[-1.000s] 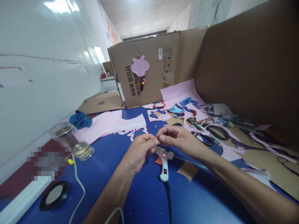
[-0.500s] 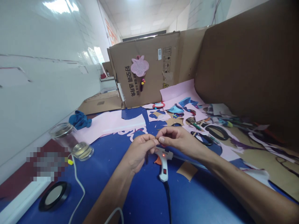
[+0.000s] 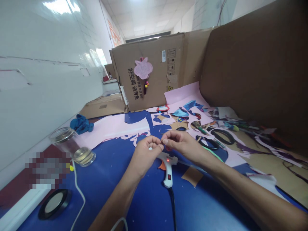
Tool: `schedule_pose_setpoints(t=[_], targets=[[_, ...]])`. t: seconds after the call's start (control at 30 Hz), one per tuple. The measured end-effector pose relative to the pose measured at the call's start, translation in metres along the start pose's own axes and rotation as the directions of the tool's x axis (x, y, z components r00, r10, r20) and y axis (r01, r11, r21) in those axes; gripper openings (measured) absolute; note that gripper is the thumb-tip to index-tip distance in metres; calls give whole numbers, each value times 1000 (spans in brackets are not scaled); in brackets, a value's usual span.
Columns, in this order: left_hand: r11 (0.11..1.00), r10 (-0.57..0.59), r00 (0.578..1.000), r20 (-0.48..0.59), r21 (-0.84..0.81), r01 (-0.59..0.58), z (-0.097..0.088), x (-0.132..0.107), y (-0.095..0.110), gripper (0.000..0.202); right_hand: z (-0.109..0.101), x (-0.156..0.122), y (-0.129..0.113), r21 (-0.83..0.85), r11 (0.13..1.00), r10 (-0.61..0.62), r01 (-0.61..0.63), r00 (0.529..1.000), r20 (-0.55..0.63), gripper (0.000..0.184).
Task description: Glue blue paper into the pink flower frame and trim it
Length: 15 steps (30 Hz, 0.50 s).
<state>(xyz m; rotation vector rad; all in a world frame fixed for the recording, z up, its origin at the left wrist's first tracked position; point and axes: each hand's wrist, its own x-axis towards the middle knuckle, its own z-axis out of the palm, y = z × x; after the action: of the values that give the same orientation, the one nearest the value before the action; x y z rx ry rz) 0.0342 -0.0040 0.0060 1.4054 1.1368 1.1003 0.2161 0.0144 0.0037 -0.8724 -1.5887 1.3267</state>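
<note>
My left hand [image 3: 148, 154] and my right hand [image 3: 179, 141] meet at the fingertips above the blue table [image 3: 108, 179]. Each one pinches, thumb against fingers, on something thin and dark that is too small to name. Just below them lies a white hot glue gun [image 3: 168, 170] with an orange trigger, its red light lit. A clear glue stick [image 3: 192, 166] runs out of its back to the right, and its black cord [image 3: 173, 208] trails toward me. Neither hand grips the glue gun.
Pink sheets [image 3: 113, 128] and cut scraps lie across the back. A glass jar [image 3: 72, 144], blue cloth [image 3: 81, 124] and black tape roll [image 3: 55, 204] are at left. Scissors [image 3: 207, 142], another tape roll [image 3: 222, 136] and a cardboard piece [image 3: 192, 175] sit at right. Cardboard walls [image 3: 154, 77] stand behind.
My left hand has turned slightly, and the dark strip that hung below it no longer shows. My fingertips stay together. A green strand now shows beside my right forearm.
</note>
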Motion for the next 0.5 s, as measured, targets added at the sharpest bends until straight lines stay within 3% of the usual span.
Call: schedule_pose_setpoints(t=[0.27,0.4,0.5], targets=[[952,198,969,-146,265,-154,4,-4,4,6,4,1,3,50,999,22,-21,1000,-16,36],[945,238,956,-172,269,-187,4,-4,5,7,5,1,4,59,998,29,-27,999,-18,34],[963,199,964,-178,217,-159,1,-2,6,8,3,1,4,42,999,13,-11,999,-36,32]])
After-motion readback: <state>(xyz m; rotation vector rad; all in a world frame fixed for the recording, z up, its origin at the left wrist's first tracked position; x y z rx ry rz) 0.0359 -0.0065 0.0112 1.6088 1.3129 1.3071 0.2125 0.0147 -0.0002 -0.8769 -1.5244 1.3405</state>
